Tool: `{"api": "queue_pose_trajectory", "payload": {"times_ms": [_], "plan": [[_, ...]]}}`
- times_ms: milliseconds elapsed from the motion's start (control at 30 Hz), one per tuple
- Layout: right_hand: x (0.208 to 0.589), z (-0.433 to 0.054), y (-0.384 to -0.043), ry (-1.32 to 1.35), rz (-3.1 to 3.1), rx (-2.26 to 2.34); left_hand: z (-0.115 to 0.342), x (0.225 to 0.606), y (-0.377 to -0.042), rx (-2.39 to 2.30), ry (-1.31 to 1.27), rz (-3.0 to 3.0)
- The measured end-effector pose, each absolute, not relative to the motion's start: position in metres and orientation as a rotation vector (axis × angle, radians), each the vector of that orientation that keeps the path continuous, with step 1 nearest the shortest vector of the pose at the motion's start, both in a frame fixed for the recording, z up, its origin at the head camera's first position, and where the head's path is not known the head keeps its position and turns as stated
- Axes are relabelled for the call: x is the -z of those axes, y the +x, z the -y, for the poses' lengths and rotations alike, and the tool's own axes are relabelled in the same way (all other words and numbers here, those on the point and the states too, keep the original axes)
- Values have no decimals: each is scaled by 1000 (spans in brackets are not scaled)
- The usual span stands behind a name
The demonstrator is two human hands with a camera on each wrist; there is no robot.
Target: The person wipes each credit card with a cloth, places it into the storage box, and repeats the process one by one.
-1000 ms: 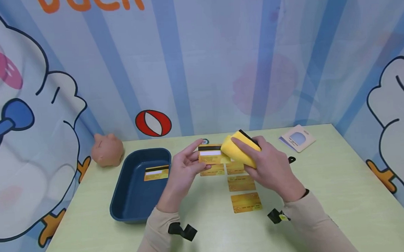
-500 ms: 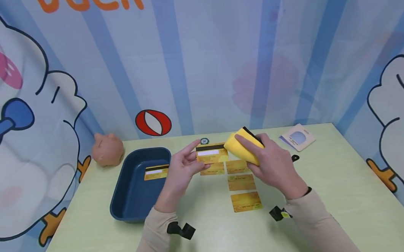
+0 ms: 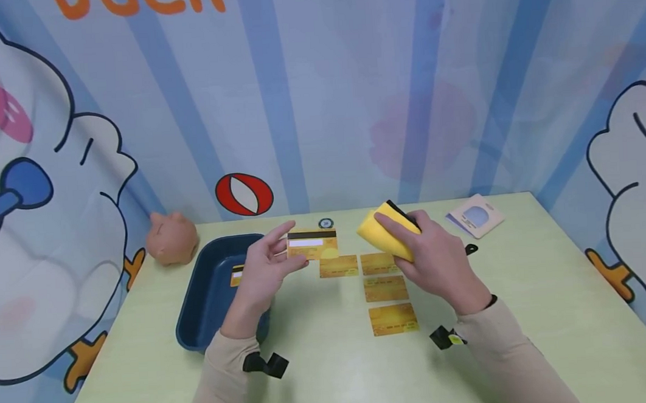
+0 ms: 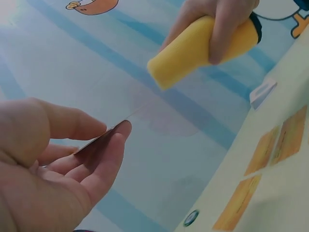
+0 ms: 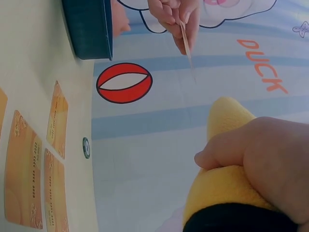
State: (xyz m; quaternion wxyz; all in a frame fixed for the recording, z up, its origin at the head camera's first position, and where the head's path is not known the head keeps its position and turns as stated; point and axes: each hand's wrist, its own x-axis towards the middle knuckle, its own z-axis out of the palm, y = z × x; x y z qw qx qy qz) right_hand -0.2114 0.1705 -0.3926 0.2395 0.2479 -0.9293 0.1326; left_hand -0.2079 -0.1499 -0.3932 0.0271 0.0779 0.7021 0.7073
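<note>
My left hand [image 3: 261, 270] pinches a gold bank card [image 3: 314, 243] at its left end, thumb in front and fingers behind. The card's back, with a black stripe and white signature strip, faces me. Seen almost edge-on in the left wrist view, the card stands off the table. My right hand [image 3: 440, 268] grips a fuzzy yellow cloth [image 3: 381, 235] with a black edge, bunched under the fingers. A gap separates the cloth from the card. Below lie several gold cards [image 3: 385, 289], number side up.
A dark blue tray [image 3: 189, 330] stands left, partly behind my left hand, with a gold card [image 3: 237, 275] inside. Beyond it sits a pig-shaped bank [image 3: 172, 240]. A small round chip [image 3: 326, 224] lies at the back, a folded pale booklet [image 3: 475, 216] at the back right.
My left hand has moved left with the card, away from the yellow cloth, and now overlaps the tray. The right hand has shifted slightly right, still gripping the cloth.
</note>
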Motion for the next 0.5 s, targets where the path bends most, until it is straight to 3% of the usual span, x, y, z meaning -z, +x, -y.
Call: {"api": "queue_pose_trajectory", "payload": {"times_ms": [500], "plan": [[389,-170,-210,675,2564,-360,257,385,-211,-2015,7,-2497]]}}
